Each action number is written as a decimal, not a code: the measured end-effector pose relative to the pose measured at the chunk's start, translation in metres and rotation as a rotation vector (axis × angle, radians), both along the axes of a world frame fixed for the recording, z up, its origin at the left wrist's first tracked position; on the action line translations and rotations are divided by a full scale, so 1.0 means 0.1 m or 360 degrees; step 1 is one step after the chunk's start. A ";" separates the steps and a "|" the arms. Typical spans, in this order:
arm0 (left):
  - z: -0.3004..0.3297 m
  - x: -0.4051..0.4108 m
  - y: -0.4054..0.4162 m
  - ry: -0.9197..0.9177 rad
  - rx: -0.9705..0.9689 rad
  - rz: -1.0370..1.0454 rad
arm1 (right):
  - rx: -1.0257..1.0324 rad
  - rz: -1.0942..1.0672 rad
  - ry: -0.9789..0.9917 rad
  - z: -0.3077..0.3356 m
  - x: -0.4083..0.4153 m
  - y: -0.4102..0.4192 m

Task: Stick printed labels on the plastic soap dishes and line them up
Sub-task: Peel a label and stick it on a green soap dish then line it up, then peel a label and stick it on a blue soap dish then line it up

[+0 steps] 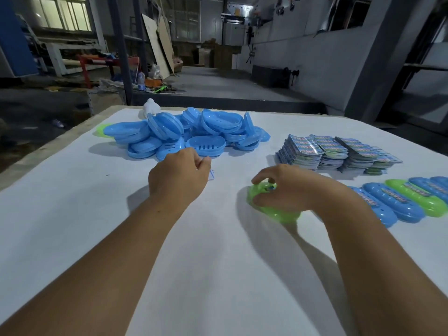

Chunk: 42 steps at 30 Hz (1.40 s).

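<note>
My right hand (281, 187) grips a green soap dish (278, 213) that lies on the white table (218, 263), fingers curled over its top, where a bit of printed label shows. My left hand (179, 175) hovers near the table's middle with curled fingers; a small pale scrap (212, 175) shows just beyond it, and I cannot tell whether the fingers hold it. A heap of blue soap dishes (184, 134) lies at the back. Stacks of printed labels (339, 151) sit at the right. Labelled blue and green dishes (407, 202) stand in a row at the right edge.
A single green dish (101, 129) peeks out at the left of the heap, with a white object (150, 107) behind it. The table's left edge runs diagonally. Beyond the table lies a dim workshop floor with boards and clutter.
</note>
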<state>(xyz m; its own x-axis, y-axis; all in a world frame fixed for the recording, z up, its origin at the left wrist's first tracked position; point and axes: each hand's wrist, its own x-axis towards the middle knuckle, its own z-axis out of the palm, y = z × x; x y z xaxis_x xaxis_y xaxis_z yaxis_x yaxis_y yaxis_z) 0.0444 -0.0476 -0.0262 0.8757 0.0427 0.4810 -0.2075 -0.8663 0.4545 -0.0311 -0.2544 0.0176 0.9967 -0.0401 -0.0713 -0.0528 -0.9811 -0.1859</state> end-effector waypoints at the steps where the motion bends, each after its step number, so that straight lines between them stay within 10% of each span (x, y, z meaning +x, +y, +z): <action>1: -0.01 0.00 0.00 -0.0002 0.0000 -0.0003 | -0.0021 -0.0067 0.0035 0.03 -0.03 -0.05; 36: 0.05 0.14 0.22 -0.0182 -0.0058 0.0086 | 0.0389 0.0148 -0.0522 -0.34 0.28 0.07; 42: 0.43 0.52 0.37 -0.0556 0.0568 0.0271 | 0.0401 0.0138 -0.0621 -0.36 0.32 0.07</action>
